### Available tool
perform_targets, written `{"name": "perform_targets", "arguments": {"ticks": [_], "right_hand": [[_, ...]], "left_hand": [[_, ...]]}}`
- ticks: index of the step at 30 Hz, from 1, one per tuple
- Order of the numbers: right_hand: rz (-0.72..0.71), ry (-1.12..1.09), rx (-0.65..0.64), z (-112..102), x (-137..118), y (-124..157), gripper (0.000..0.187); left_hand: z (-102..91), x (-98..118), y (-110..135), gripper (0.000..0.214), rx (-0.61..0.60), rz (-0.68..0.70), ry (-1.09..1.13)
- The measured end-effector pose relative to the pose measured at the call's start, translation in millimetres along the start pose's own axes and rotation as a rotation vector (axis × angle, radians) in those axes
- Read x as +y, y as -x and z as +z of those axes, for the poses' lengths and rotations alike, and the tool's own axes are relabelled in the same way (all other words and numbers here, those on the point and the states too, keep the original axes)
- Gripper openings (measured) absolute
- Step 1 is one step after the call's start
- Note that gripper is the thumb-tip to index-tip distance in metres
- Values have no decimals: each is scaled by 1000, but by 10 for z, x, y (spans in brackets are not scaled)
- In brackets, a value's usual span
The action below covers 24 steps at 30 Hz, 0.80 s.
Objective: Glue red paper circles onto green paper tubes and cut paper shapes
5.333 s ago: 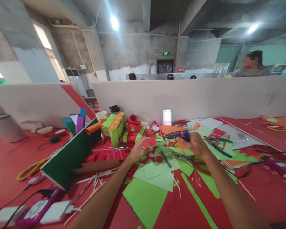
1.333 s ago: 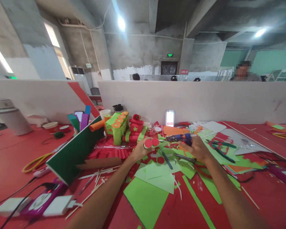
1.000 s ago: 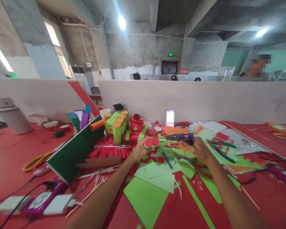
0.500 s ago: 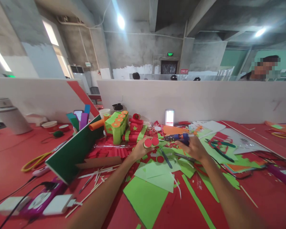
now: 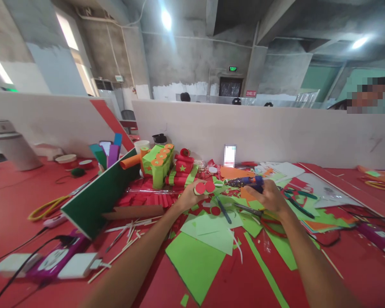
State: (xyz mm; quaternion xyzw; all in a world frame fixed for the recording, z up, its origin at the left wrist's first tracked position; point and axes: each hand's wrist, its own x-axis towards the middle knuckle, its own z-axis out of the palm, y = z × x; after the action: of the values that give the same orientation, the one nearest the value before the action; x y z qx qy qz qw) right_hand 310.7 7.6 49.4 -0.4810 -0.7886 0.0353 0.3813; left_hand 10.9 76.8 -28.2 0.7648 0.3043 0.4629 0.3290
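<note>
My left hand (image 5: 188, 196) is closed around paper rolls (image 5: 200, 188), with two round red ends facing me. My right hand (image 5: 271, 197) grips a blue hot glue gun (image 5: 246, 182), its nozzle pointing left and a small gap away from the rolls. Below the rolls lies another red paper disc (image 5: 215, 210) beside a dark, slim tool (image 5: 223, 211) like a tweezer or knife. Under my right wrist are red-handled scissors (image 5: 273, 226). Behind my left hand stand red paper rolls with green bands and a gold star (image 5: 182, 168).
Green paper sheets (image 5: 197, 263) and scraps cover the middle of the red table. A dark green board (image 5: 98, 199) leans at left, near a power strip (image 5: 56, 259). Green-handled pliers (image 5: 300, 201) lie at right. A white partition (image 5: 276, 132) closes the back; a person is beyond it.
My right hand has drawn the glue gun slightly to the right, widening the gap to the rolls. My left hand keeps its hold on them. The camera view has shifted a little.
</note>
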Motion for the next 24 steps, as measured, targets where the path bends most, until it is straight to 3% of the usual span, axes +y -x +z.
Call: {"name": "perform_targets", "arguments": {"ticks": [8,12,16,20,24], "right_hand": [[63,-113,21,20,-6,5,35],[161,-218,54,54,40,6,39],[250,-458,-102,99,154,26,43],[288,-819,-83,65,234,99,43],[300,-827,-119,-39,280,161,31]], "left_hand": [[10,22,-8,44,18,-4,52],[21,34,-16,45,45,-7,69],[17,28,-28,41,61,-14,66],[10,11,-40,38,69,-39,69],[16,1,-48,39,100,-75,99]]}}
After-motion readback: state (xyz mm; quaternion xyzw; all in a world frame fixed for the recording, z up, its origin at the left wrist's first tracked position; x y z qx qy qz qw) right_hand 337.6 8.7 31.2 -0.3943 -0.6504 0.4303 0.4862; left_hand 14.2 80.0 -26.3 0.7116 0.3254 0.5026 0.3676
